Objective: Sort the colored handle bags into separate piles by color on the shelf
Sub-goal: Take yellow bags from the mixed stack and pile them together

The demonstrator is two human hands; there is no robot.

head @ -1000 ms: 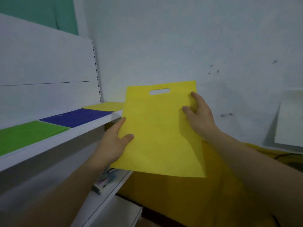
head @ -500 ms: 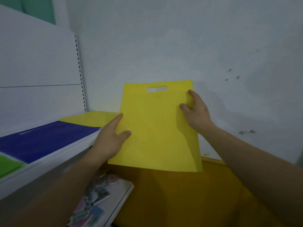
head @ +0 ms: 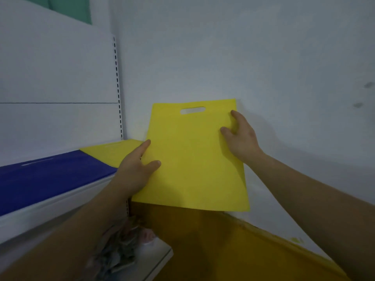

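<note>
**Inspector:** Location of the item?

**Assistant:** The yellow bag (head: 192, 159) is held upright in the air, just off the end of the shelf (head: 40, 211), with its handle slot at the top. On the shelf, a yellow pile (head: 109, 151) lies beside a blue pile (head: 50, 173).

**Inspector:** State of each grip?

**Assistant:** The left hand (head: 136, 171) pinches the left edge low down, thumb on the front. The right hand (head: 241, 136) grips the right edge higher up. Both grips are clamped on the bag.

**Inspector:** Handling?

**Assistant:** Judged light, thin and floppy, not fragile. Hold it by opposite edges to keep it flat; held on one side only, it would likely droop or fold.
</note>
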